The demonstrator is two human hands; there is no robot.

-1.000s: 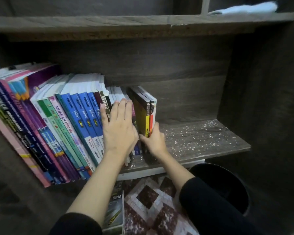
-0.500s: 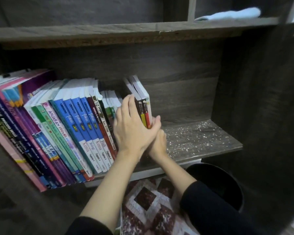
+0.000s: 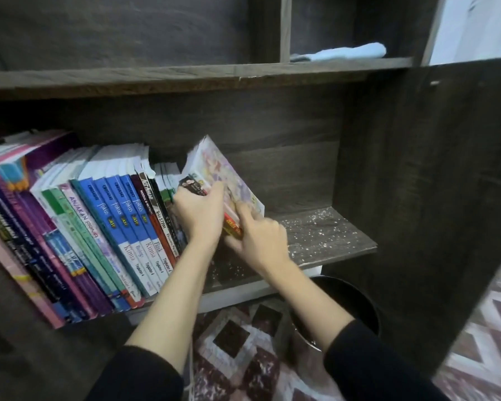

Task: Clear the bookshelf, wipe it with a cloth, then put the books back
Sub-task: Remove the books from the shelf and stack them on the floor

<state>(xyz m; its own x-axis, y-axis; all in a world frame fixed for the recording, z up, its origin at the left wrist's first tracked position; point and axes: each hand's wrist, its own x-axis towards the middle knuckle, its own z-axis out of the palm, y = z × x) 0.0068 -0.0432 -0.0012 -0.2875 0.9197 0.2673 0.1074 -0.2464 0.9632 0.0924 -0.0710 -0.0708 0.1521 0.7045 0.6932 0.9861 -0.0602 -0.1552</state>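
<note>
The dark wood bookshelf (image 3: 417, 169) has a lower shelf board (image 3: 339, 241) that carries a row of books (image 3: 113, 224) on its left part, spines outward, tops tilted to the left. The bare right part is scattered with white specks (image 3: 310, 224). The upper shelf board (image 3: 156, 79) holds a light blue cloth (image 3: 344, 53) in its right compartment. On the floor below lie a patterned mat (image 3: 237, 342) and 1 black bin (image 3: 356, 311).

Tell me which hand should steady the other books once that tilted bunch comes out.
Left, probably. The left hand grips the bunch right beside the row of books; the right hand holds the bunch's far side, away from the row.
</note>
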